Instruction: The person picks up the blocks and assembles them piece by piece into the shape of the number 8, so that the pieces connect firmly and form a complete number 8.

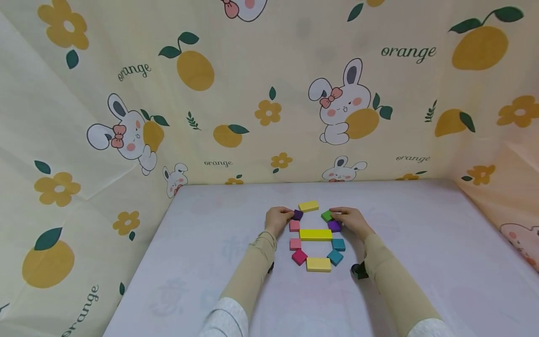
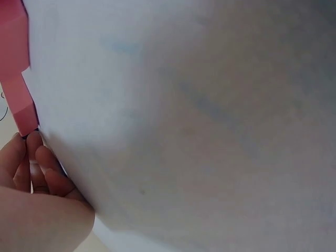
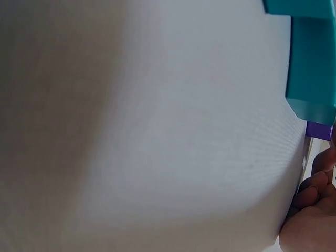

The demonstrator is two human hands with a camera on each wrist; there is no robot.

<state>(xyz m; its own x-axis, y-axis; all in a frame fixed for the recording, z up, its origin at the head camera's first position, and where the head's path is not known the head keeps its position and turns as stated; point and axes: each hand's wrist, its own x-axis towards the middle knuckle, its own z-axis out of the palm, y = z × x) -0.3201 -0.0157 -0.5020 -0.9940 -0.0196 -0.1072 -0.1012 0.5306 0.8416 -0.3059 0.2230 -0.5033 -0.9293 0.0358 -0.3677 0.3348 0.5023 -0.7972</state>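
Note:
Colored blocks form a closed figure with a crossbar on the table. At its upper left, my left hand pinches a dark purple block between thumb and fingers. Opposite, my right hand holds a green block by its right side, just above a purple block. A yellow block tops the figure, slightly tilted. Below the left fingertips sits a pink block, beside the long yellow block. The left wrist view has pink blocks near the fingers; the right wrist view has teal blocks.
The lower half holds another pink block, a magenta block, a pale yellow block and two teal blocks. A patterned cloth hangs behind the white table. A black device shows under the right wrist.

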